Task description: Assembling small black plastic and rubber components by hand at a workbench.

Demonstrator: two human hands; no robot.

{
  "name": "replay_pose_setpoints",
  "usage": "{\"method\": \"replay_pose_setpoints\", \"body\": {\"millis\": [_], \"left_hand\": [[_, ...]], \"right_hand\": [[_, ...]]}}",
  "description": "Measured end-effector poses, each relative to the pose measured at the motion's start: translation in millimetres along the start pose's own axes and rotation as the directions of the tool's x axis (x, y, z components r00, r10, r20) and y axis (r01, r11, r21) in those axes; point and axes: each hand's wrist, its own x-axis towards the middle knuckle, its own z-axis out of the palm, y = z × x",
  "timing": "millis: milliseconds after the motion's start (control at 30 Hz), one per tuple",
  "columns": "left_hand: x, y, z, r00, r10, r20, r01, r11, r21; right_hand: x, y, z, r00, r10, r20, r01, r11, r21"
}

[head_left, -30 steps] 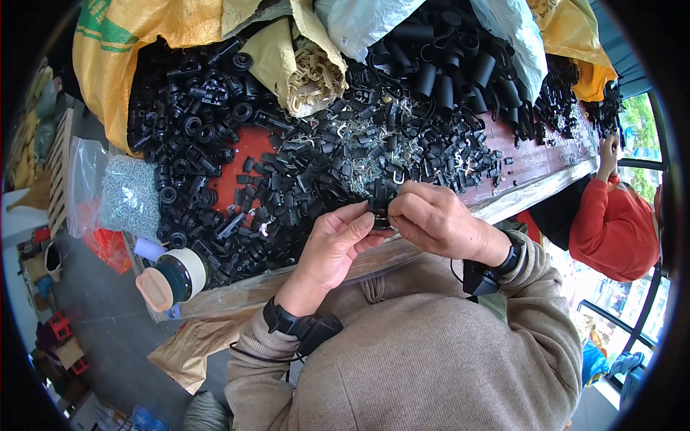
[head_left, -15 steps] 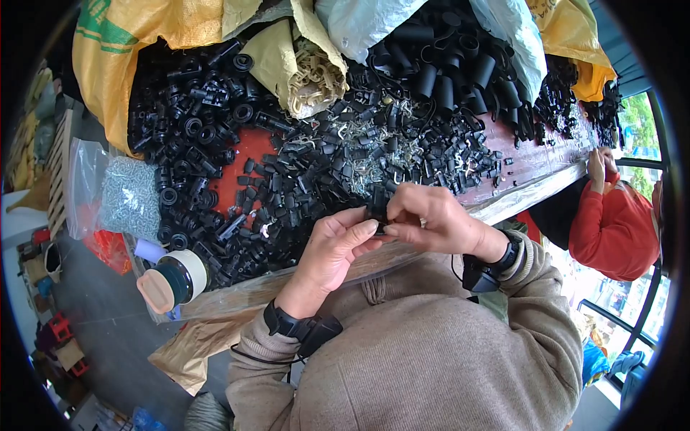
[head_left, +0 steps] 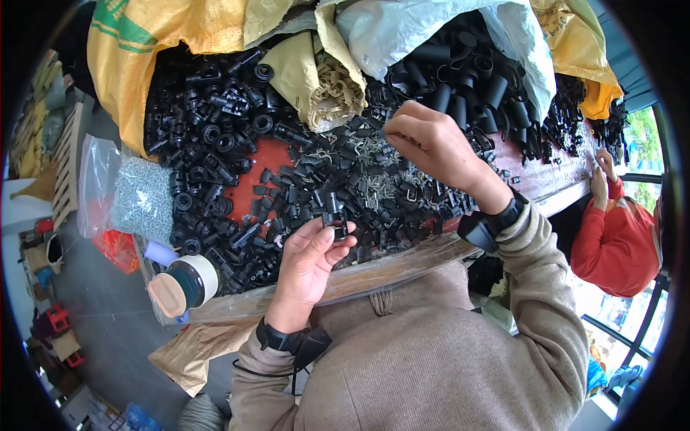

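Note:
My left hand (head_left: 307, 263) grips a small black plastic fitting (head_left: 333, 217) upright between thumb and fingers, near the table's front edge. Farther forward and to the right, my right hand (head_left: 440, 149) is raised over the heap, its fingers curled and pressed together. Whatever its fingertips may hold is hidden. Below it lie bent metal clips (head_left: 381, 188) mixed with small black plastic pieces (head_left: 295, 176). Larger black ring-ended fittings (head_left: 223, 140) are piled to the left.
Black tubes (head_left: 496, 92) spill from a pale sack (head_left: 402, 32) at the back. Beige strips fill a paper sack (head_left: 305, 79). A clear bag of screws (head_left: 144, 195) and a lidded jar (head_left: 194, 279) stand at left. Another person in red (head_left: 618, 248) works at right.
My hands have parted. The left has drawn left with the black fitting, while the right has let go of it and moved forward over the heap. The view has shifted slightly.

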Motion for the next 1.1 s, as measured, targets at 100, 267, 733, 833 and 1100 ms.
{"method": "replay_pose_setpoints", "body": {"millis": [100, 267, 733, 833, 1100], "left_hand": [[-5, 4, -4, 0.999, 0.032, -0.026, -0.033, 0.999, -0.030], [-9, 4, -7, 0.999, 0.044, -0.029, -0.046, 0.998, -0.050], [5, -5, 17, 0.995, 0.000, 0.102, 0.009, 0.996, -0.088], [9, -11, 25, 0.989, -0.014, 0.145, 0.027, 0.996, -0.087], [13, -24, 30, 0.992, -0.054, 0.114, 0.061, 0.997, -0.052]], "right_hand": [[13, -3, 11, 0.994, -0.082, -0.079, 0.077, 0.995, -0.065], [43, 16, 48, 0.998, -0.055, 0.024, 0.060, 0.928, -0.369], [-42, -24, 39, 0.888, 0.257, 0.381, -0.442, 0.250, 0.861], [-62, -23, 45, 0.907, 0.201, 0.369, -0.392, 0.086, 0.916], [-73, -26, 34, 0.850, 0.360, 0.385, -0.456, 0.137, 0.879]]}}
